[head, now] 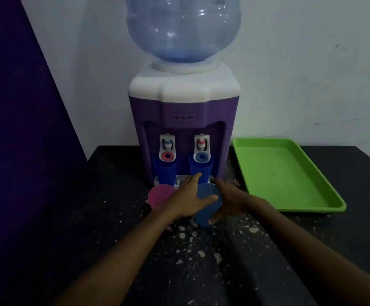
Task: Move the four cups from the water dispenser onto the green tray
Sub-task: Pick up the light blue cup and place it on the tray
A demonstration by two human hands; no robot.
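Note:
A purple and white water dispenser (184, 120) stands at the back of the black table. Two dark blue cups sit under its taps, one on the left (165, 172) and one on the right (198, 167). In front of them stand a pink cup (158, 194) and a lighter blue cup (205, 208). My right hand (228, 199) wraps around the lighter blue cup from the right. My left hand (189, 196) lies spread over that cup's left side, its fingertips reaching the right dark blue cup. The green tray (285, 173) lies empty to the right of the dispenser.
A large clear water bottle (183, 29) tops the dispenser. The black tabletop (201, 261) is flecked with white paint spots. A dark purple panel (20, 129) rises at the left, and a white wall stands behind.

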